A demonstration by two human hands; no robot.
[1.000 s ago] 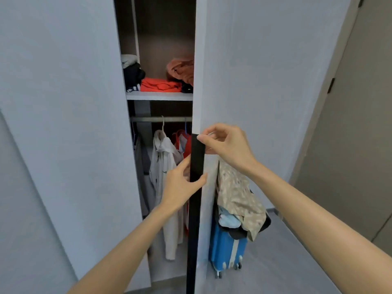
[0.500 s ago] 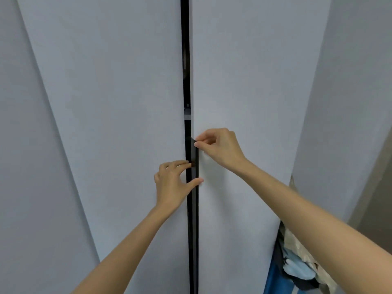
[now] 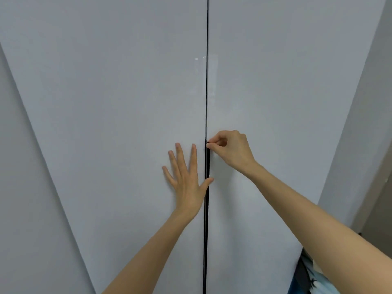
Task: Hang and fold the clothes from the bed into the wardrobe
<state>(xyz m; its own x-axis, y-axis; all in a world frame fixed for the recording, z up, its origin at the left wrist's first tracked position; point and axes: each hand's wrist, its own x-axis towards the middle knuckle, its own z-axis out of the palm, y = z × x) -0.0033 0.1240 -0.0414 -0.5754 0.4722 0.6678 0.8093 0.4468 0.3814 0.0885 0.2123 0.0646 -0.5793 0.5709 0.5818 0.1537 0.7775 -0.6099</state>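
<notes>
Item 1. Wardrobe (image 3: 275,92): two plain pale grey doors meeting at a thin dark seam (image 3: 207,81) that runs from top to bottom of the view. All places below are given from this seam. The doors stand together, and nothing of the inside shows.

Item 2. Black handle strip (image 3: 207,166): a narrow dark band lying along the seam, from about mid-height downward, on the edge of the right-hand door.

Item 3. My left grip (image 3: 186,183): just left of the seam, palm flat on the left door, fingers straight and spread, pointing up. The thumb reaches across the seam and its tip touches the strip.

Item 4. My right grip (image 3: 231,151): just right of the seam and a little higher than the left. Fingers curled in; thumb and forefinger pinch the top end of the black handle strip.

Item 5. Clothes (image 3: 314,279): far right of the seam, at the bottom corner beyond the outer edge of the right door, partly hidden by my right forearm. Pale blue and dark fabric, it seems; too blurred to name the pieces.

Item 6. Wall (image 3: 373,92): far right of the seam, a grey strip past the wardrobe.
</notes>
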